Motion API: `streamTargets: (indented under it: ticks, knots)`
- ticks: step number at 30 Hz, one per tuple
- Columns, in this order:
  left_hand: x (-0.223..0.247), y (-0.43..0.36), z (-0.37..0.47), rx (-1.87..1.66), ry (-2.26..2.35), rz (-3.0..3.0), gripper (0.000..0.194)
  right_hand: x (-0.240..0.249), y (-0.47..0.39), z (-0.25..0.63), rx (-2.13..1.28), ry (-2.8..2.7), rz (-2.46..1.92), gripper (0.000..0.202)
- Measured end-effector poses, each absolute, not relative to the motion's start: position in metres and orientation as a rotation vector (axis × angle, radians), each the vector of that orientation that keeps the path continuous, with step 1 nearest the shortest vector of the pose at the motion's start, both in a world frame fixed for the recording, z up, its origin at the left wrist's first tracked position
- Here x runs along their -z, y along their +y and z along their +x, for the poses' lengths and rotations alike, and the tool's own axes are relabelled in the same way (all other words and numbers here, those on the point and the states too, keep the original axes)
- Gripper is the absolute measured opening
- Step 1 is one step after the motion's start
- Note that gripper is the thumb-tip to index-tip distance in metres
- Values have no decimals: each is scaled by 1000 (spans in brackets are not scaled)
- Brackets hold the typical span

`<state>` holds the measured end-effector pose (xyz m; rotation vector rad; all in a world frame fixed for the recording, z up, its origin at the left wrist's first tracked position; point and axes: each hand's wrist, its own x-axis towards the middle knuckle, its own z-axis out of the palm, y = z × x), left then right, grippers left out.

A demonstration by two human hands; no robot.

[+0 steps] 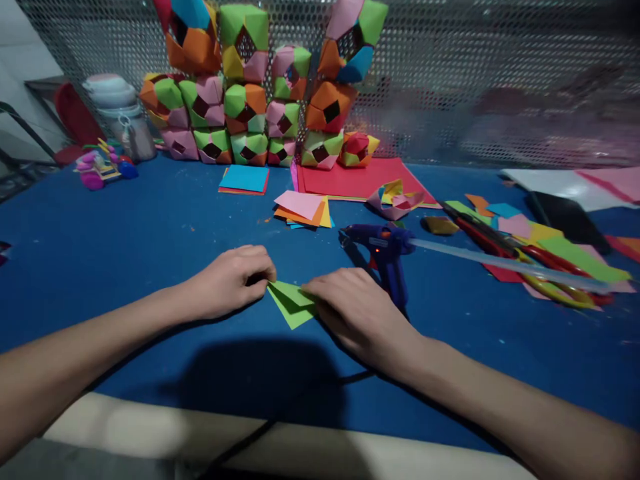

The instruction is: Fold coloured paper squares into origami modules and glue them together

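Forearms [480, 383] slant in from the lower corners to the left hand [233, 283], pinched on one corner of a folded green paper [291, 312] just below centre, and the right hand [357, 313], fingers curled closed on its right end. Right of centre is a glue gun [383, 243]; paper blocks [245, 110] stand upper centre.

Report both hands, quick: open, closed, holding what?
Left hand: closed, pinching the green paper at its left end.
Right hand: on the right end; grip hidden, can't tell.
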<state>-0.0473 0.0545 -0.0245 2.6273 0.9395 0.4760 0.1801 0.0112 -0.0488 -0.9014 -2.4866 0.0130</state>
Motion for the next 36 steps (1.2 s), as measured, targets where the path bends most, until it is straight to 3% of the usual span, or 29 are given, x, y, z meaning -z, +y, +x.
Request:
streamTargets:
  ticks: [28, 36]
  knots:
    - [28, 32, -40, -694, 916, 2717, 17, 44, 2, 187, 267, -2628, -839, 23]
    - [34, 30, -35, -574, 895, 2749, 19, 43, 3, 189, 283, -2581, -929, 23]
